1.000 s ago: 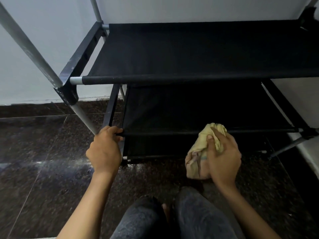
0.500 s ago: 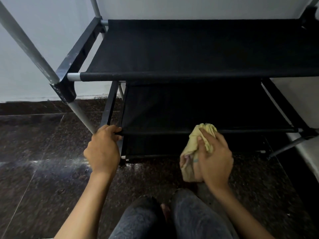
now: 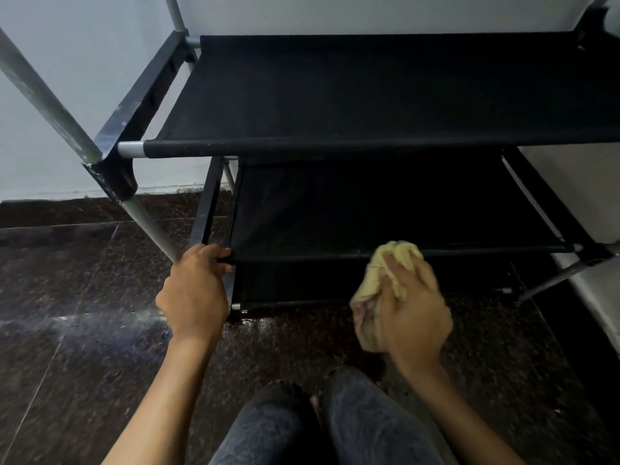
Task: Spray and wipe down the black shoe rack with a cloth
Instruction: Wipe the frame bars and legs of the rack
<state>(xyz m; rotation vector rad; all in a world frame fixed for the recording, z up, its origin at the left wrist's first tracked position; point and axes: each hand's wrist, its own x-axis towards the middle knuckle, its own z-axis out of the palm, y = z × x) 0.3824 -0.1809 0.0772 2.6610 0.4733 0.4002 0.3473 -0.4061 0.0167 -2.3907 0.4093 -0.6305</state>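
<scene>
While the left hand (image 3: 194, 293) keeps its grip on the near left corner of the rack (image 3: 369, 95), the right hand (image 3: 414, 310) with the cloth (image 3: 375, 293) has shifted back rightward along the middle shelf's near rail since half a second ago. Left hand: fingers curled over the rail end beside the black side bar, forearm reaching up from lower left. Right hand: clenched around the bunched cloth, knuckles up, pressing its far end against the near rail right of centre. Cloth: pale yellow, crumpled, hanging below the hand toward the floor (image 3: 67, 364). Rack: black fabric shelves on grey metal tubes, standing against a white wall (image 3: 67, 78); top shelf dull and unloaded. Floor: dark speckled tile, wet patches near the rack's left foot. Knees (image 3: 335, 427) in dark jeans at near edge.
</scene>
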